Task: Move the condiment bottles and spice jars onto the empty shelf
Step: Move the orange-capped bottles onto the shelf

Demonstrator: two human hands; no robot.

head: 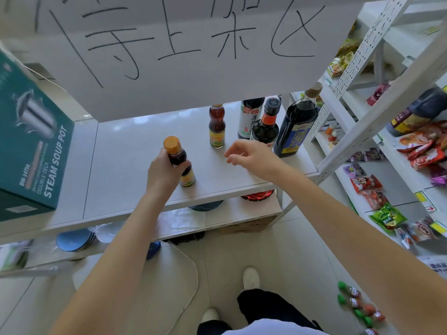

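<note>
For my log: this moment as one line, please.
left hand holds small bottle on shelf | right hand open, empty

Shop, stocked shelves (358,110), snack packets (425,151)

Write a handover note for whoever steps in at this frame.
Left hand grips the orange-capped bottle near the white shelf's front edge.
Right hand open, empty, over the shelf.
Amber bottle, white-labelled bottle, black-capped bottle and blue-labelled bottle stand back right.
Done: cannot tell.
Left: likely all five bottles, if this is the staging shelf.
</note>
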